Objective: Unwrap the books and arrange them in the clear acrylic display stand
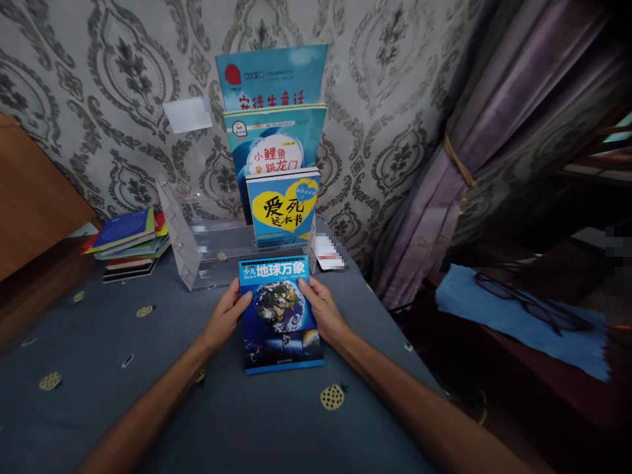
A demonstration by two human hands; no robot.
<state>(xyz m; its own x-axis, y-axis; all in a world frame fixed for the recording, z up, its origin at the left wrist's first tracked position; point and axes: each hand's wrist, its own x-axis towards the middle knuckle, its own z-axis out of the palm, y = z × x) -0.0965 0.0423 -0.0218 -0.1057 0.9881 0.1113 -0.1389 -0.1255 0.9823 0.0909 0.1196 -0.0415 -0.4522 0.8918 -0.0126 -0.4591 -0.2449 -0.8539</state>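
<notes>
While left hand (226, 315) and right hand (322, 309) clasp side edges of blue globe book (280, 322), book lies flat on grey tablecloth (99, 408) — just before clear acrylic stand (207, 253) (three books (275, 148) upright in it).

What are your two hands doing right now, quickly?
Left hand: holding the blue Earth book by its left edge.
Right hand: holding the same book by its right edge.
</notes>
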